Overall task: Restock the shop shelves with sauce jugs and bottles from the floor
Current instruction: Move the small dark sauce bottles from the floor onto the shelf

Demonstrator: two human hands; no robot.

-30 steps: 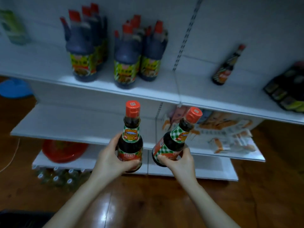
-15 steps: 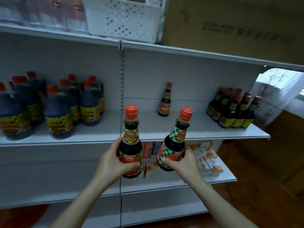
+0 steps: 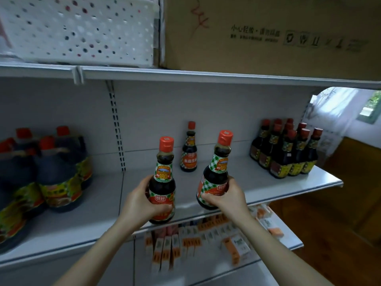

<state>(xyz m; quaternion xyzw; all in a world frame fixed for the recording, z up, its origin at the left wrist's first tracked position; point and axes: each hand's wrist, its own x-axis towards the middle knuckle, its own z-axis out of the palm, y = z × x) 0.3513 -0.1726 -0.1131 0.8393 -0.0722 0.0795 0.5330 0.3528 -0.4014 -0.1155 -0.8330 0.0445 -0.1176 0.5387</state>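
Observation:
My left hand [image 3: 140, 201] grips a dark sauce bottle with an orange cap [image 3: 164, 178], held upright in front of the white middle shelf [image 3: 257, 182]. My right hand [image 3: 224, 198] grips a second, matching bottle [image 3: 216, 174], tilted slightly right, a little higher and over the shelf's front edge. One more bottle of the same kind [image 3: 189, 149] stands alone at the back of the shelf, between and behind the two held ones. Large dark sauce jugs [image 3: 57, 172] crowd the shelf's left part.
A cluster of several yellow-labelled dark bottles [image 3: 286, 149] stands at the shelf's right end. Above, the top shelf carries a white perforated basket [image 3: 82, 29] and a cardboard box [image 3: 268, 36]. Small orange-and-white cartons [image 3: 198, 240] fill the lower shelf. Wooden floor lies at the right.
The view has risen from the floor and lower shelves to the middle shelf. Both hands have lifted their bottles up and closer to this shelf's front edge.

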